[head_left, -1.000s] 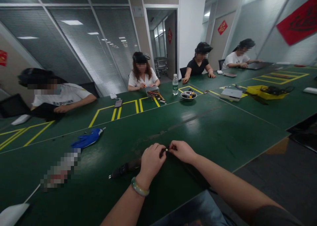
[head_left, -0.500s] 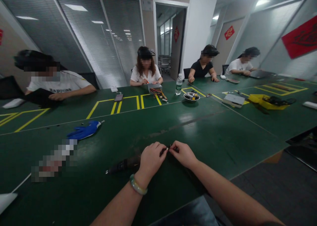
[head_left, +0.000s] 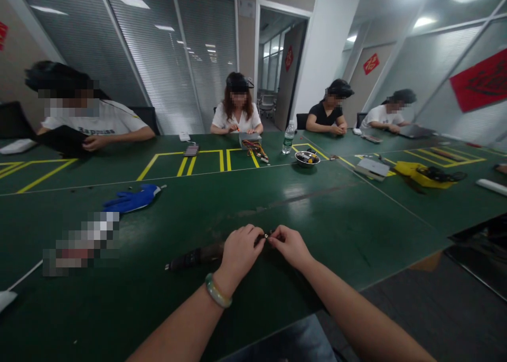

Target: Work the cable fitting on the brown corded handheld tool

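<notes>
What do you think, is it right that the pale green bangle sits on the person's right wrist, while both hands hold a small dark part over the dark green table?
The wrist is wrong: the head view shows the pale green bangle on the person's left wrist, not the right. The rest stands: the left hand and right hand hold a small dark part over the dark green table.

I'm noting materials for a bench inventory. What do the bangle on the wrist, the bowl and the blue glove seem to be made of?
The bangle looks like polished jade or glass: pale mottled green with a glossy shine, though the look can't settle which. The bowl seems to be stainless steel, judging by its bright silvery rim. The blue glove looks like matte rubber or coated fabric, lying limp; it's too small to tell which.
</notes>
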Motion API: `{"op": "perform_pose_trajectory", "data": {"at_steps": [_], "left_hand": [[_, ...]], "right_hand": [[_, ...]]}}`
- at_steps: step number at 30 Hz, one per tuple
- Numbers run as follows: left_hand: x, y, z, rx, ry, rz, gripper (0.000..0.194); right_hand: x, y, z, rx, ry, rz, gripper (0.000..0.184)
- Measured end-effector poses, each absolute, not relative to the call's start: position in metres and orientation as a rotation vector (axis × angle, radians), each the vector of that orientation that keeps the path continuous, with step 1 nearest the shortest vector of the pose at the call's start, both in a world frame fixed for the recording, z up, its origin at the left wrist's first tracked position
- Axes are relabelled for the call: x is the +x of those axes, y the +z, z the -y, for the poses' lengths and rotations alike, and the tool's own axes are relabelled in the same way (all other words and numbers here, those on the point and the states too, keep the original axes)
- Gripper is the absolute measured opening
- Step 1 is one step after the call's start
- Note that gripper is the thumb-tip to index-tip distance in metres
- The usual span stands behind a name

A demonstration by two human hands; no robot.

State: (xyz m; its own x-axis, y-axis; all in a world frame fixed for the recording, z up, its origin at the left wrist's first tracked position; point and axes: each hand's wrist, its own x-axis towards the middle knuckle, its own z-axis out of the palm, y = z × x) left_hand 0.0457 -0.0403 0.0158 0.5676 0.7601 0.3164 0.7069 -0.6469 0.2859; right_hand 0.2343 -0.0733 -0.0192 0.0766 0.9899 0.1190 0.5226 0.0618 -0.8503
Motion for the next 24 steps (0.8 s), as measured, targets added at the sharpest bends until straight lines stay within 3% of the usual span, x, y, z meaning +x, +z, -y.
{"op": "perform_pose_trajectory", "data": {"at_steps": [12, 24], "left_hand": [[0.054, 0.012, 0.049, 2.667, 0.657, -1.274, 0.005], [0.056, 0.014, 0.048, 2.637, 0.626, -1.309, 0.003]], "right_hand": [[0.225, -0.013, 0.082, -1.631, 0.592, 1.615, 0.007], [0.229, -0.012, 0.084, -1.632, 0.652, 1.562, 0.009]]}}
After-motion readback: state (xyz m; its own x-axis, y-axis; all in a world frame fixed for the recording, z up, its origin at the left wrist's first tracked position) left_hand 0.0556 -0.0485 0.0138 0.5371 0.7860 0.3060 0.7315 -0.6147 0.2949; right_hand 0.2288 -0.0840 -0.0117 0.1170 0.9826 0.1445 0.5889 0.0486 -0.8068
